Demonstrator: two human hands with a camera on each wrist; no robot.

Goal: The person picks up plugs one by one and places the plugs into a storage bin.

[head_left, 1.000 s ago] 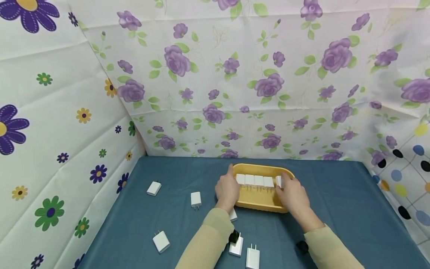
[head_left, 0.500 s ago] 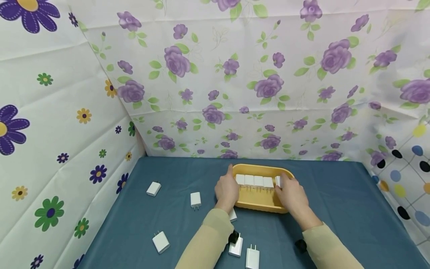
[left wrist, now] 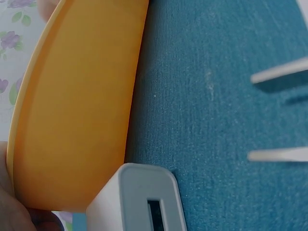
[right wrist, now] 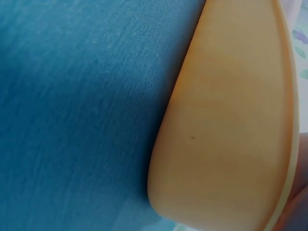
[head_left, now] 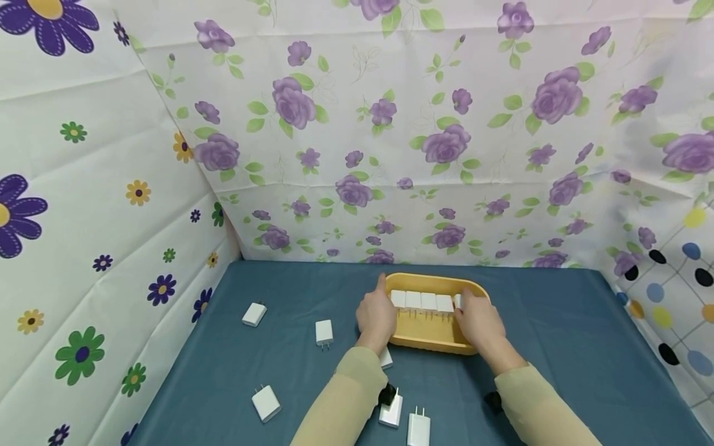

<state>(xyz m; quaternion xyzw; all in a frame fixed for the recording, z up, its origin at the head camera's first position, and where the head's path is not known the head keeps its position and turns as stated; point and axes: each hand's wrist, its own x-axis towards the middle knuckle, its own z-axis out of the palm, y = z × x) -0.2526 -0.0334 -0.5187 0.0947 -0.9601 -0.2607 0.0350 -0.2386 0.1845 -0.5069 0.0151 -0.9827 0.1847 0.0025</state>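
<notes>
Nearest on the blue cloth-covered bench (head_left: 558, 353) lies a white, blocky two-pronged charger (head_left: 419, 430). A second charger (head_left: 392, 414) lies just left of it, a third charger (head_left: 266, 404) well to the left. Farther, a fourth charger (head_left: 386, 358) shows partly beside the left wrist. The left grip (head_left: 376, 317) holds the left end of an oblong yellow plastic tray (head_left: 432, 344); the right grip (head_left: 482, 319), at its right end, pinches a partly hidden white charger (head_left: 458, 301) inside. Left of that, four white chargers (head_left: 428, 301) form a row, prongs nearward. Behind hangs purple-flowered white cloth (head_left: 401, 148).
</notes>
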